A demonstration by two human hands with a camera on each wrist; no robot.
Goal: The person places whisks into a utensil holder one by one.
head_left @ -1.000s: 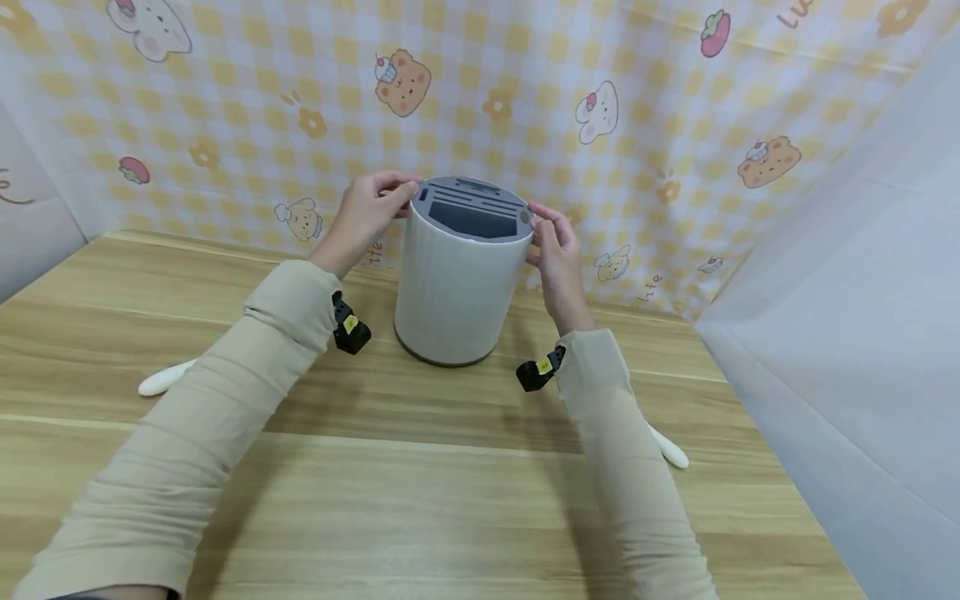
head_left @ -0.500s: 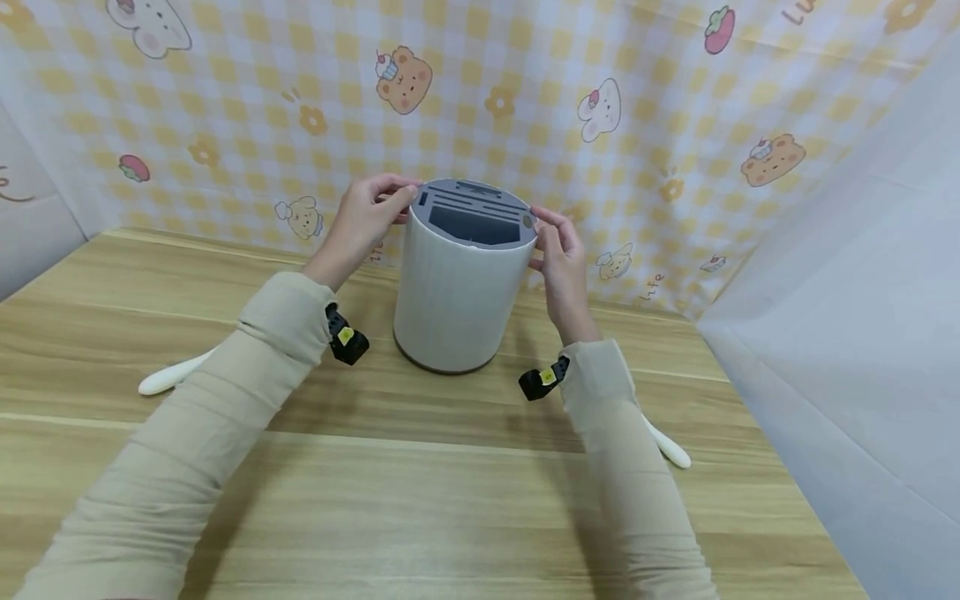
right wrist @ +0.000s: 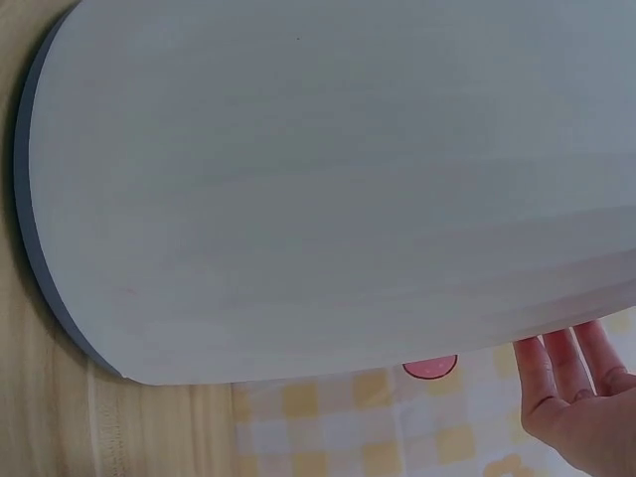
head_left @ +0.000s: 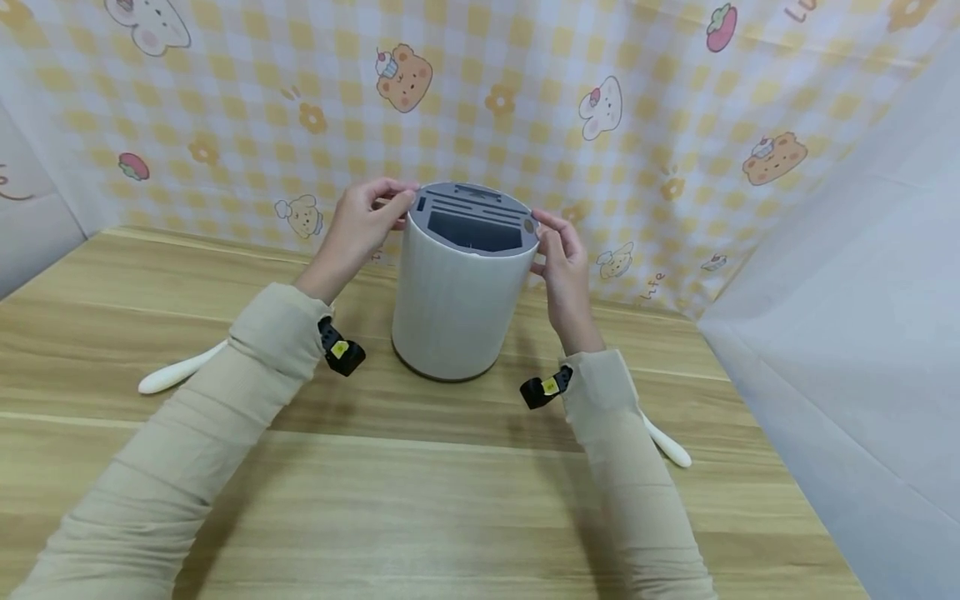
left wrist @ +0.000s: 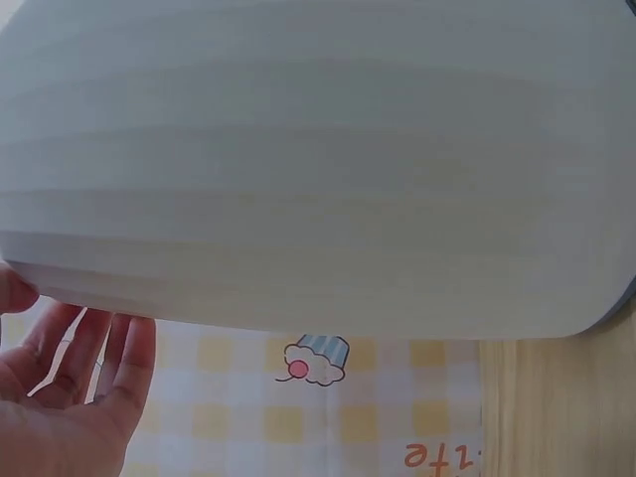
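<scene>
A white round knife holder stands upright on the wooden table, with a grey slotted top that has a wide dark opening at its near side. My left hand grips its upper rim from the left, thumb near the top edge. On the opposite side my right hand holds the rim between thumb and fingers. The holder's white wall fills most of the left wrist view, and the left fingers touch it at lower left. In the right wrist view the right fingers touch the wall's lower edge.
A white handle lies on the left of the table, partly under the left sleeve. Another white handle shows beside the right sleeve. Behind the holder hangs a yellow checked curtain; a white sheet borders the right.
The knife holder has slid slightly toward me across the table. Both hands have come back with it and keep their hold on the rim.
</scene>
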